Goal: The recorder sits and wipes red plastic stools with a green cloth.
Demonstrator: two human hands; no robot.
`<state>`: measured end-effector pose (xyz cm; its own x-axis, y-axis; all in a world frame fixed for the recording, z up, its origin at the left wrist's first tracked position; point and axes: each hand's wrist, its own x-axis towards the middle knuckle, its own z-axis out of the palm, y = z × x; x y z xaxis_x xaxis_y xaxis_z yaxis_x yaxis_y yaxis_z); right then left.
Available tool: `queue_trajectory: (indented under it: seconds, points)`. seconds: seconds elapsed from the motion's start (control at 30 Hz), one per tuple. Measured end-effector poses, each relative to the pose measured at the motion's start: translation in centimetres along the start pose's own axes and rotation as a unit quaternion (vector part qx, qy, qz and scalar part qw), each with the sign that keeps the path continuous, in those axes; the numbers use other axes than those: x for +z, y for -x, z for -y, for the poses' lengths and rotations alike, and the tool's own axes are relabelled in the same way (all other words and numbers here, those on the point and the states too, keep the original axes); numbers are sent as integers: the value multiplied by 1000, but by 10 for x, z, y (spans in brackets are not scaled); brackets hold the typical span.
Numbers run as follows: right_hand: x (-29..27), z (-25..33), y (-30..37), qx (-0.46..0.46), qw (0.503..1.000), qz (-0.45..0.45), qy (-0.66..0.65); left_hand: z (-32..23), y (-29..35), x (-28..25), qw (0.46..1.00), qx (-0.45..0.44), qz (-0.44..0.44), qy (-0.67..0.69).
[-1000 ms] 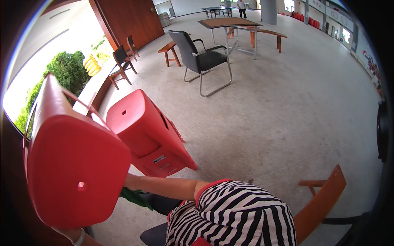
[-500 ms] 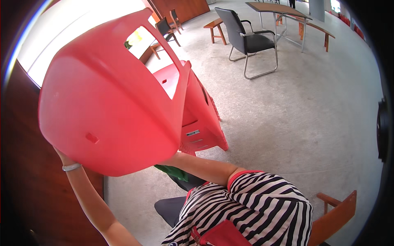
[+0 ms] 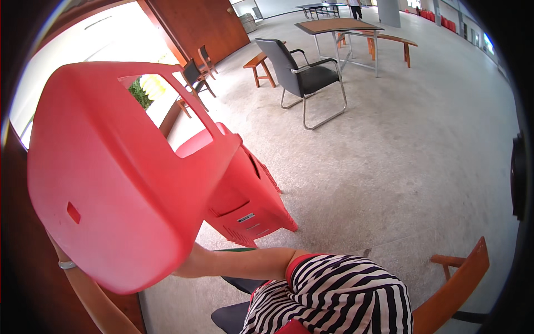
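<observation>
A red plastic chair (image 3: 111, 183) fills the left side of the head view, lifted and tilted, with an open cutout in its upper part and a small slot low on its broad face. My left hand (image 3: 54, 246) grips its lower left edge; the fingers are hidden behind the plastic. At the lower right edge my right hand (image 3: 192, 263) holds the same chair, its fingers mostly covered. Just beyond stands a stack of red plastic chairs (image 3: 250, 203), partly hidden by the held one.
A black chair with metal legs (image 3: 317, 78) stands ahead, near a brown-topped table (image 3: 339, 25) and a wooden bench (image 3: 258, 64). Another wooden bench (image 3: 459, 289) is close on my right. A brown wooden door (image 3: 194, 25) stands at the far left, and a distant person (image 3: 355, 8) is at the back.
The held chair has moved down and left in view, with both hands still on it. The view has shifted too, so the stack and furniture appear lower and further left.
</observation>
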<state>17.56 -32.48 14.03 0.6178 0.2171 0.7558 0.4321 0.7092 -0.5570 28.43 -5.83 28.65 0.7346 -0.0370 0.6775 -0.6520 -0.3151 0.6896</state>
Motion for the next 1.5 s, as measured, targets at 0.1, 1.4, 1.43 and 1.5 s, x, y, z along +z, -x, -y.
queue_trajectory:
  seconds: [0.1, 1.4, 1.43, 1.5]
  points:
    - [5, 18, 1, -48, 997, 1, 67, 8, -7, 2, 1000, -12, 25, -8]
    - [-105, -149, -15, 374, 870, -237, -216, 104, 74, 55, 891, -443, -71, 70]
    - [-109, -152, -11, 351, 883, -249, -187, 112, 97, 60, 884, -453, -72, 95]
    - [-118, -155, -1, 329, 897, -258, -145, 133, 148, 58, 862, -472, -92, 158]
